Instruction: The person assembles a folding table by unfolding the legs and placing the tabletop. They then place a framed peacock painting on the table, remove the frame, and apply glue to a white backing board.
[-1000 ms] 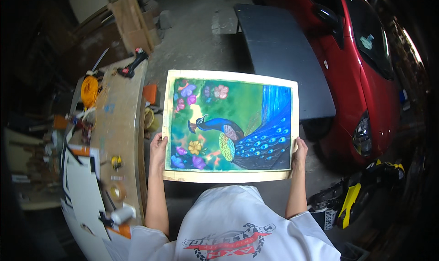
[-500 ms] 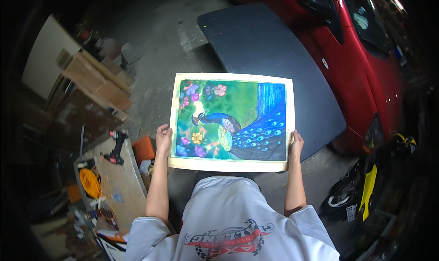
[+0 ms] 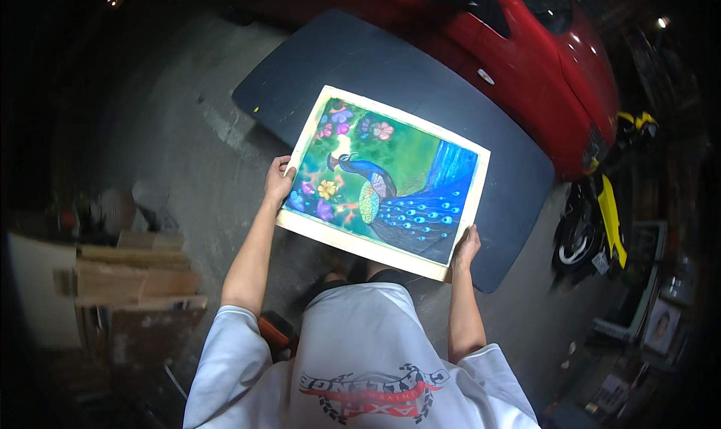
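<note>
A framed painting (image 3: 409, 166) of a blue peacock among flowers on a green ground is held up in front of me, tilted with its right side lower. Its pale border looks like light wood. My left hand (image 3: 279, 178) grips the left edge, thumb on the front. My right hand (image 3: 466, 247) is closed round the lower right edge. The fingers behind the painting are hidden. Beyond and partly beneath it lies a dark grey tabletop (image 3: 330, 61), whose middle the painting covers from view.
A red car (image 3: 541, 91) stands behind the tabletop. To the right is a motorcycle with yellow panels (image 3: 612, 222), with a framed picture (image 3: 662, 325) nearer. Stacked boards (image 3: 135, 275) lean at the left, and an orange object (image 3: 275, 333) sits by my left elbow.
My view and body have turned toward the tabletop and car. The painting, still in both hands, has tilted clockwise and now lies over more of the tabletop. The workbench with the drill has left view.
</note>
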{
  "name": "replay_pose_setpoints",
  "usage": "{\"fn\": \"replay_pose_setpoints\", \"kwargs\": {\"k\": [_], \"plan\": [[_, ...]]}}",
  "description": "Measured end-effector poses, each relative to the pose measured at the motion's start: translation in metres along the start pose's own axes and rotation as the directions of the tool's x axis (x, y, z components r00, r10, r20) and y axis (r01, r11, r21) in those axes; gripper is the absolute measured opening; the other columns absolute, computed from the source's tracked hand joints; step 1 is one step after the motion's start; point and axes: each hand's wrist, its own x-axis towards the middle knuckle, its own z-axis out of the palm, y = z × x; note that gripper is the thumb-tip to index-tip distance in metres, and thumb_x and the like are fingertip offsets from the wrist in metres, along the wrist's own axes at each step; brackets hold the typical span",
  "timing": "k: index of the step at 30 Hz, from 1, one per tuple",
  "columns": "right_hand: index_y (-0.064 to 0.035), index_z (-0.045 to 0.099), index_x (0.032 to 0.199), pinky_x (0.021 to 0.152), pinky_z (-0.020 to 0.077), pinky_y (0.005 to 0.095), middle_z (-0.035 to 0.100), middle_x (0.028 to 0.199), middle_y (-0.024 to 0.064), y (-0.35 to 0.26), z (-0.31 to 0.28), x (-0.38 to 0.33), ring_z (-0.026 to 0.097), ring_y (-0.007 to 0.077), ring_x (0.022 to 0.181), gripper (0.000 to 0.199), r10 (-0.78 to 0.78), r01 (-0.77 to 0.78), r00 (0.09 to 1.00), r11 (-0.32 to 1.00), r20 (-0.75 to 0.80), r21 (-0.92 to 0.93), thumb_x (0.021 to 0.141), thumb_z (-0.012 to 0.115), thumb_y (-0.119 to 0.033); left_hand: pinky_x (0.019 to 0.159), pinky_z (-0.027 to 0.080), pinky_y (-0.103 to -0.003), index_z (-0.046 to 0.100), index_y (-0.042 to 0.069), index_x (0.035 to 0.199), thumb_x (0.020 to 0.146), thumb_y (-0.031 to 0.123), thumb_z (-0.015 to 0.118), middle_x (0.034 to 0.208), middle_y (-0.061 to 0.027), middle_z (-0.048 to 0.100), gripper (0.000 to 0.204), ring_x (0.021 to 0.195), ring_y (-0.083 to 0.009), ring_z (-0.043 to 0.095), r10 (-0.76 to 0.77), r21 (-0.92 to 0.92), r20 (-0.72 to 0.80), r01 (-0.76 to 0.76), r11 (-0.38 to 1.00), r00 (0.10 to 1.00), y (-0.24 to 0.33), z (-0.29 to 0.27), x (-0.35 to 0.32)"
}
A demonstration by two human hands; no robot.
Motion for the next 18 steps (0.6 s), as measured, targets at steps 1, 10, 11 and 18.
{"fn": "replay_pose_setpoints", "kwargs": {"k": [1, 10, 11, 18], "plan": [[-0.0049, 0.058, 0.080, 0.063, 0.0357, 0.0267, 0.048, 0.073, -0.0025, -0.007, -0.004, -0.004, 0.045, 0.0092, 0.069, 0.030, -0.020, 0.020, 1.000, 1.000, 0.021, 0.004, 0.101, 0.052, -0.026, 0.081, 0.051, -0.030, 0.056, 0.003, 0.122, 0.089, 0.007, 0.064, 0.102, -0.0086, 0.063, 0.034, 0.091, -0.0165, 0.062, -0.069, 0.044, -0.003, 0.069, 0.997, 0.998, 0.008, -0.004, -0.009], [-0.0017, 0.058, 0.121, 0.100, 0.0394, 0.0445, 0.057, 0.117, 0.0184, -0.094, 0.009, 0.022, 0.052, 0.0368, 0.114, 0.032, -0.506, 0.477, 0.820, 0.348, 0.266, -0.807, 0.096, 0.051, -0.020, 0.106, 0.039, -0.042, 0.053, 0.005, 0.130, 0.089, 0.012, 0.060, 0.132, -0.0194, 0.054, 0.042, 0.125, -0.0372, 0.049, 0.287, 0.542, 0.197, -0.349, 0.765, 0.937, 0.069, -0.016, 0.005], [-0.0006, 0.057, 0.123, 0.102, 0.0369, 0.0464, 0.056, 0.120, 0.0205, -0.110, 0.022, 0.037, 0.049, 0.0389, 0.117, 0.035, -0.473, 0.538, 0.810, 0.365, 0.347, -0.760, 0.096, 0.049, -0.022, 0.107, 0.039, -0.042, 0.054, 0.005, 0.130, 0.090, 0.012, 0.059, 0.134, -0.0194, 0.053, 0.041, 0.126, -0.0373, 0.048, 0.303, 0.573, 0.256, -0.396, 0.717, 0.918, 0.080, -0.011, 0.024], [-0.0072, 0.050, 0.137, 0.107, 0.0364, 0.0423, 0.049, 0.143, 0.0100, -0.149, 0.116, 0.125, 0.047, 0.0297, 0.129, 0.059, -0.202, 0.773, 0.596, -0.118, 0.777, -0.623, 0.080, 0.054, 0.006, 0.113, 0.031, -0.045, 0.044, 0.008, 0.144, 0.093, 0.017, 0.055, 0.151, -0.0125, 0.039, 0.052, 0.139, -0.0337, 0.037, 0.348, 0.584, 0.680, -0.764, 0.276, 0.646, 0.158, 0.051, 0.155]]}}
